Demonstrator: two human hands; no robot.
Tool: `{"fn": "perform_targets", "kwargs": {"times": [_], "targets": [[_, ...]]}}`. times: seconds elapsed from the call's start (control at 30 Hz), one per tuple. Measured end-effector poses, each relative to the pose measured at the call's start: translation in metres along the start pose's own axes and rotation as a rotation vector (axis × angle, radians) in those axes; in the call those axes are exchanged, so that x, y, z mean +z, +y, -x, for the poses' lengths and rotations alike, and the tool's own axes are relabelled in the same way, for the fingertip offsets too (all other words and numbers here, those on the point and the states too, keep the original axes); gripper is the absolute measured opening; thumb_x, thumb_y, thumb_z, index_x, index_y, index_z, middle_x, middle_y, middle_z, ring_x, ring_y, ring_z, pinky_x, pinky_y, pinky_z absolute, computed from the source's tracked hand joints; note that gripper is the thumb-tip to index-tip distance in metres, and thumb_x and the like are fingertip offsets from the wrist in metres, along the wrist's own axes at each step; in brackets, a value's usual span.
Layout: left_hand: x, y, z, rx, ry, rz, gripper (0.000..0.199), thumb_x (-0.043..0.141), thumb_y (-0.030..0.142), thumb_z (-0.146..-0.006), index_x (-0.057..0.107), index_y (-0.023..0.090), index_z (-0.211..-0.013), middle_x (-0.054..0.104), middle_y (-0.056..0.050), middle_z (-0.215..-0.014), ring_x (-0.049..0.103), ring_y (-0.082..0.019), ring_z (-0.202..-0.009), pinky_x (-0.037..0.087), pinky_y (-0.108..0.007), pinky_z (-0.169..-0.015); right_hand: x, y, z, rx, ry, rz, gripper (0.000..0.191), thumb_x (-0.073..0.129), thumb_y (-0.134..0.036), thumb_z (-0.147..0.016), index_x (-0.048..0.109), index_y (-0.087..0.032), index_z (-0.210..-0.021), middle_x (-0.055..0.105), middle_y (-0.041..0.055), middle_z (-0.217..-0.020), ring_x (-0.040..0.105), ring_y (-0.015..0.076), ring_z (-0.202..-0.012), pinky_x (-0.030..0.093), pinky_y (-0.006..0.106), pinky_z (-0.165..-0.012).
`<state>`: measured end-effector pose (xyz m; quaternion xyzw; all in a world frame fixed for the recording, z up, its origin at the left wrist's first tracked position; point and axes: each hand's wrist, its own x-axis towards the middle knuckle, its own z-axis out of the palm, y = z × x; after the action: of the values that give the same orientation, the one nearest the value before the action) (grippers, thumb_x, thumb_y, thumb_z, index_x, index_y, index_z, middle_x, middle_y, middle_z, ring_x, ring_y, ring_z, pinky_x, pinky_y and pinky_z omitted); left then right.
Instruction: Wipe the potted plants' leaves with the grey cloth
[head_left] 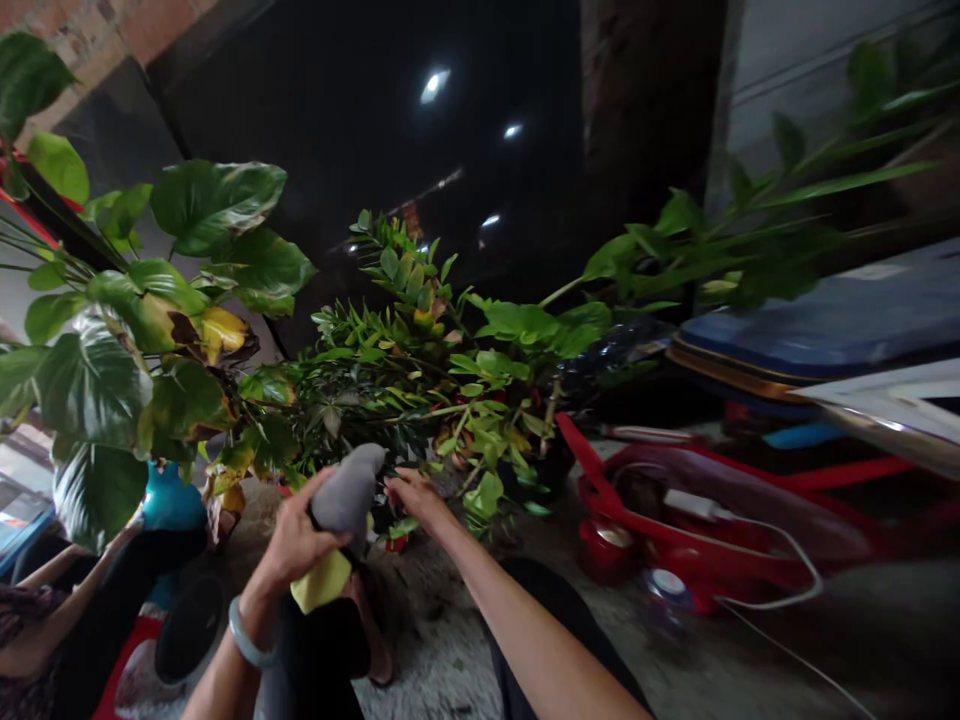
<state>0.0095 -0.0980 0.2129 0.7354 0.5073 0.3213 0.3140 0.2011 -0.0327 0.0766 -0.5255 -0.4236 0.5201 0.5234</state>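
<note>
My left hand (296, 535) is wrapped round a grey, rounded, soft-looking stuffed piece (351, 492), held over my lap. Below that hand a yellow piece (321, 583) sticks out; whether it is joined to the grey one I cannot tell. Just right of the grey piece's upper end is my right hand (418, 497), its fingers pinched together. Anything between those fingertips is too small and dark to make out. A pale bracelet (251, 633) circles my left wrist.
Leafy potted plants (420, 350) spread before me, with large leaves (94, 380) at left. A red basket-like frame (675, 540) holds a white charger (694, 503) with a cable. Another person's arm (67, 610) shows at lower left, near a turquoise pot (174, 497).
</note>
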Motion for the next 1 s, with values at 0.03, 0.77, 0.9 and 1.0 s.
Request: {"fn": "perform_targets", "kwargs": {"times": [0.03,0.77,0.9,1.0], "targets": [[-0.008,0.009,-0.006,0.034,0.092,0.024,0.078,0.079,0.019,-0.057,0.066,0.018,-0.133,0.070,-0.009,-0.133,0.059,-0.036,-0.128,0.038,-0.049,-0.117,0.000,0.000,0.000,0.004,0.006,-0.027,0.023,0.060,-0.040,-0.074,0.063,-0.021,-0.062,0.066,-0.0003,-0.059,0.060,0.0153,-0.058,0.040,0.024,-0.052],[-0.009,0.008,-0.038,0.127,0.312,0.067,0.079,0.079,0.029,-0.064,0.059,0.018,-0.139,0.067,-0.009,-0.136,0.061,-0.032,-0.126,0.044,-0.044,-0.113,0.004,0.004,0.001,0.014,0.128,-0.167,0.025,0.064,-0.039,-0.070,0.073,-0.021,-0.084,0.075,0.0025,-0.078,0.072,0.0211,-0.077,0.048,0.026,-0.057],[0.008,-0.019,-0.002,0.063,0.029,-0.021,0.073,0.078,0.018,-0.061,0.065,0.019,-0.133,0.070,-0.008,-0.133,0.060,-0.034,-0.128,0.040,-0.048,-0.117,-0.004,0.007,-0.001,0.017,0.119,-0.135,0.015,0.065,-0.036,-0.066,0.067,-0.021,-0.064,0.068,-0.0002,-0.060,0.066,0.0200,-0.067,0.044,0.026,-0.054],[0.000,-0.011,0.008,0.057,0.050,-0.006,0.072,0.079,0.020,-0.060,0.067,0.019,-0.131,0.071,-0.008,-0.132,0.060,-0.035,-0.128,0.041,-0.049,-0.116,-0.008,0.007,-0.001,0.037,0.121,-0.130,0.018,0.065,-0.038,-0.066,0.066,-0.021,-0.064,0.069,0.0018,-0.061,0.067,0.0213,-0.067,0.043,0.026,-0.052]]}}
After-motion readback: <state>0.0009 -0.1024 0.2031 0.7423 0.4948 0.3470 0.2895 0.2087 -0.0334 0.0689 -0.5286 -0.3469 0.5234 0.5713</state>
